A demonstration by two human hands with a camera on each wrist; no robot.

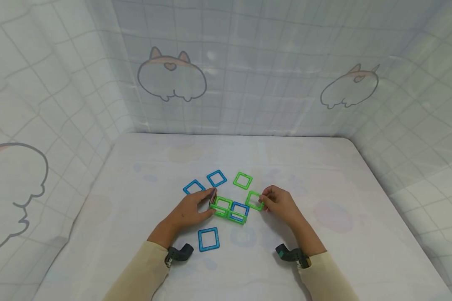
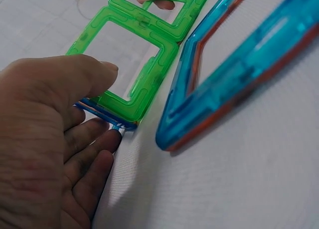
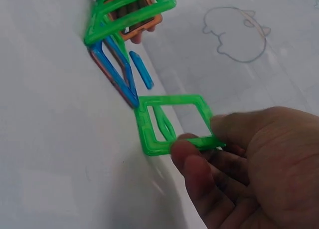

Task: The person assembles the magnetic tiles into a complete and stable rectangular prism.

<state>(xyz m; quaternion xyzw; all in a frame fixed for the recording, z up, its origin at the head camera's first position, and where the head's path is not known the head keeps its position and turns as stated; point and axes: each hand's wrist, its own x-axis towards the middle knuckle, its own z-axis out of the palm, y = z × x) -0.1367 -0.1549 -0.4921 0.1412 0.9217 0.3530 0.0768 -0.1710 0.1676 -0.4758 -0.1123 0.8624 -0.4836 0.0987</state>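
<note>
My left hand (image 1: 190, 209) grips the left end of a small joined structure of magnetic tiles (image 1: 227, 214), square frames in green and blue. In the left wrist view its thumb lies on a green tile (image 2: 169, 64), with the fingers behind the blue-edged end. A blue tile (image 1: 240, 203) forms part of the structure's right half. Just right of it, my right hand (image 1: 282, 205) pinches a separate green square magnetic tile (image 3: 144, 126) between thumb and fingers. That tile's far corner comes close to the blue tile's lower corner in the right wrist view.
Behind the structure lie two loose blue tiles (image 1: 220, 183) and a loose green tile (image 1: 240, 186). Another blue tile (image 1: 200, 241) lies in front, near the left wrist. All rest on a white-covered table (image 1: 361, 251) enclosed by white grid-patterned curtains (image 1: 263, 75) at the back and sides.
</note>
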